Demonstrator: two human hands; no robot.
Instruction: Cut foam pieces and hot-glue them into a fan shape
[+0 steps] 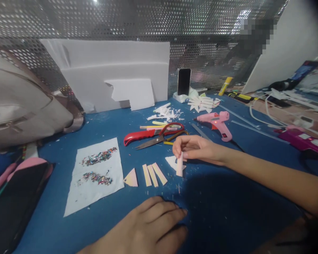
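Observation:
Between thumb and fingers, my right hand pinches a small pale pink strip, held upright over a white scrap on the blue table. My left hand lies palm down at the front, fingers stretched out and slightly bent, with nothing visible in it. Beyond it lie three pale pink and yellow strips side by side. A pink and cream triangular piece is left of them. Farther left, a white sheet carries two patches of shiny glitter flakes.
Behind my hands lie scissors and a red-handled cutter. A pink glue gun rests right, a purple glue gun farther right. White foam scraps, a standing phone and a foam board are at the back.

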